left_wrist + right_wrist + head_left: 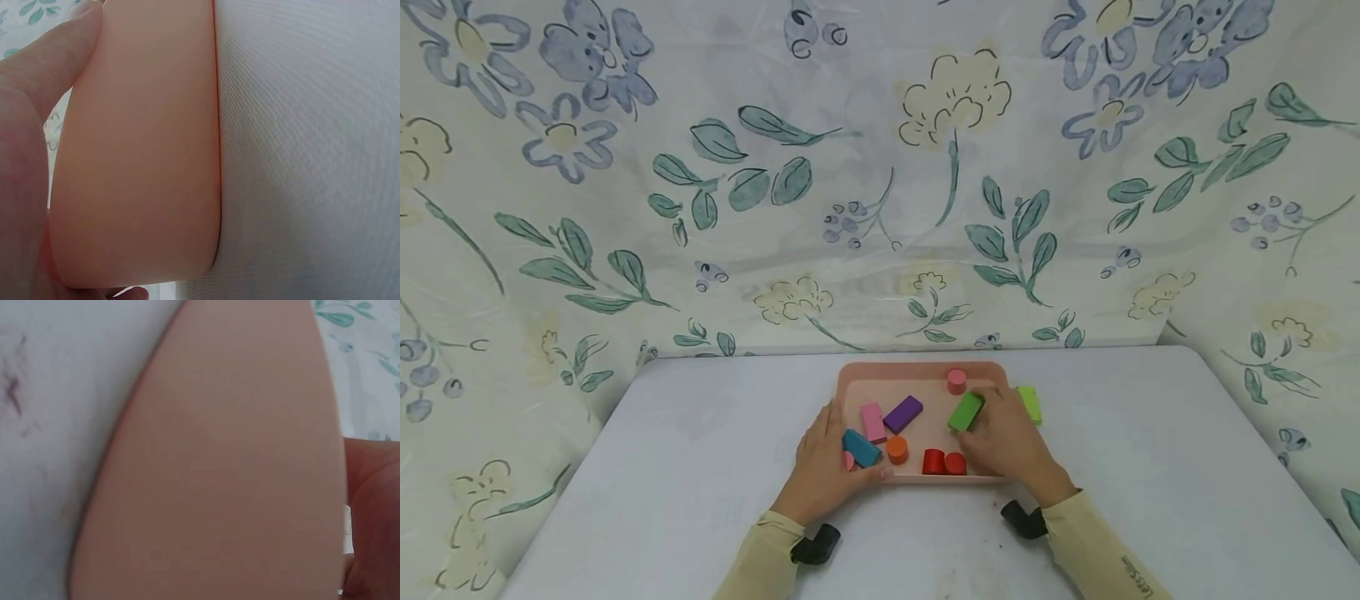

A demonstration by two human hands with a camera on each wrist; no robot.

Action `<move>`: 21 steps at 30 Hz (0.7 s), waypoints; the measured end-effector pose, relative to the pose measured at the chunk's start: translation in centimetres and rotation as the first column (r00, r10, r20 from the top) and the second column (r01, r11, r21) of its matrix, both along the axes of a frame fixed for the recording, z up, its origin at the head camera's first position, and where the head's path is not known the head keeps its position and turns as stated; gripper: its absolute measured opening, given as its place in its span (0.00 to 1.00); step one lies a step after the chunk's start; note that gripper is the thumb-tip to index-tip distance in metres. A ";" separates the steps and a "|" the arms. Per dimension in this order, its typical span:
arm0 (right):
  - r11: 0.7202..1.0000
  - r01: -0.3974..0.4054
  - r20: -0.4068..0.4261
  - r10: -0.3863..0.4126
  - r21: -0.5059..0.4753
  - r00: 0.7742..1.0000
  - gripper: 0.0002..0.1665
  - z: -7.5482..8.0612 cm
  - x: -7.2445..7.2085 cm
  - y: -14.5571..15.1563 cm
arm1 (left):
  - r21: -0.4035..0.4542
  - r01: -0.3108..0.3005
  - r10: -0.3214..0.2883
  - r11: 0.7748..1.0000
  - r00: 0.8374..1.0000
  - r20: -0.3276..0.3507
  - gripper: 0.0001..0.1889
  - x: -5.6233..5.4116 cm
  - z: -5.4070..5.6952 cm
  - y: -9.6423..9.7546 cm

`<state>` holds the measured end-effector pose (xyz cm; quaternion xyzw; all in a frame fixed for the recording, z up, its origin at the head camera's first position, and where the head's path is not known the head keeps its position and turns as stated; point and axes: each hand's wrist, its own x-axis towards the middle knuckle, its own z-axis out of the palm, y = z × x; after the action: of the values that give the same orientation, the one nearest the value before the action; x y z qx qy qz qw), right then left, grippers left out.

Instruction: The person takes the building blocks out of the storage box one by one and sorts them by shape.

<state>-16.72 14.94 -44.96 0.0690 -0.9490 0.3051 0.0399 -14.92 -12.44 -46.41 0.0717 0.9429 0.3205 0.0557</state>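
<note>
A pink-orange tray (917,372) stands on the table with its blocks inside. My left hand (825,458) holds the tray's near left corner, fingers along the left wall and thumb at the front rim. My right hand (1009,433) pinches a green rectangular block (966,412) over the tray's right part. Left of it lie a purple block (903,413), a pink block (873,422) and a blue block (862,448). An orange cylinder (897,450) and two red cylinders (933,462) sit near the front wall. A pinkish-red cylinder (956,382) is at the back.
A light green block (1030,405) lies just right of the tray, partly behind my right hand. A small pink piece (848,461) shows beside my left hand. Black wrist cameras (816,545) sit at both cuffs. A floral cloth (880,250) hangs behind the white table (722,433).
</note>
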 end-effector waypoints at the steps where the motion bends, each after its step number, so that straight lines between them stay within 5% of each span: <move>1: 1.000 0.001 0.007 -0.001 -0.002 1.000 0.37 0.1 0.0 0.1 | 0.001 0.001 -0.001 1.000 1.000 0.001 0.67 0.0 0.0 0.0; 21: 0.999 0.023 0.039 -0.024 0.039 0.999 0.40 1.3 -0.1 2.2 | 0.005 0.010 -0.010 1.000 1.000 0.004 0.67 0.0 0.1 -0.1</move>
<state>-16.85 17.14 -43.67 0.0524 -0.9560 0.2876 0.0232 -14.90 -12.49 -46.34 0.0762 0.9417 0.3225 0.0590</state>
